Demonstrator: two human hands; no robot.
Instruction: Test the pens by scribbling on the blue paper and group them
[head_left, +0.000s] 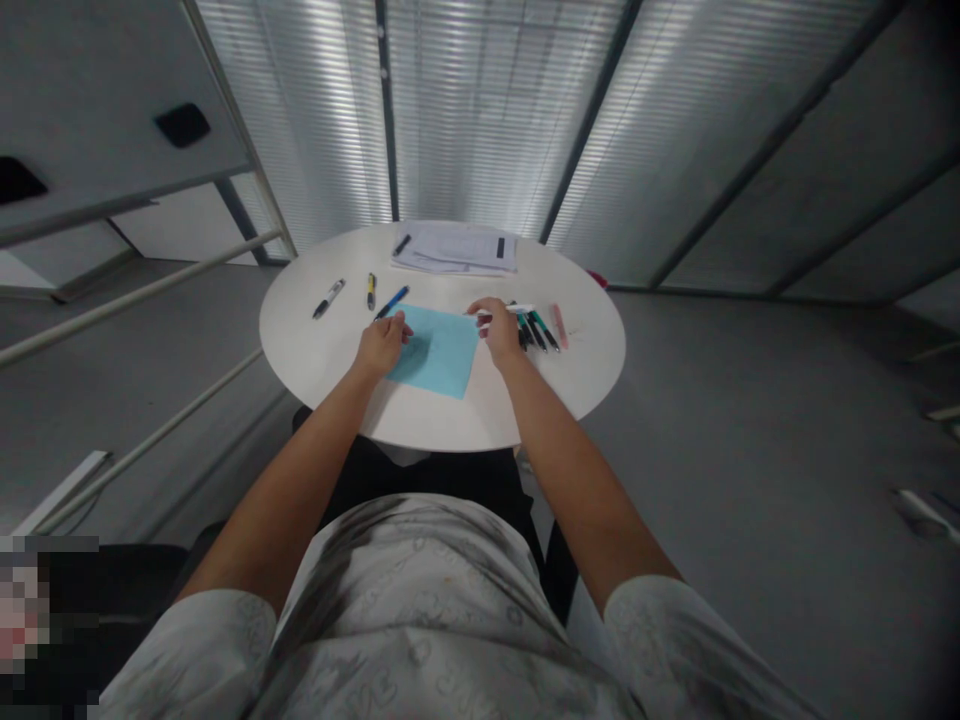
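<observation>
A light blue sheet of paper (442,355) lies at a slant on the round white table (495,420) in front of me. My left hand (381,347) is over the sheet's left edge, fingers curled and thumb against the forefinger; whatever is between them is too small to make out. By the sheet's upper right corner, my right hand (497,330) grips a slim white pen (519,308), which points left. A blue pen (396,298) rests just beyond my left hand. Several black and green pens (541,330) lie beside my right hand, partly hidden by it.
Further left are a yellow pen (371,291) and a grey-and-black pen (328,299). A pink strip-shaped item (559,326) lies right of the pens. Stacked papers (454,250) sit at the table's far side, before window blinds. White metal rails (150,279) run along the left.
</observation>
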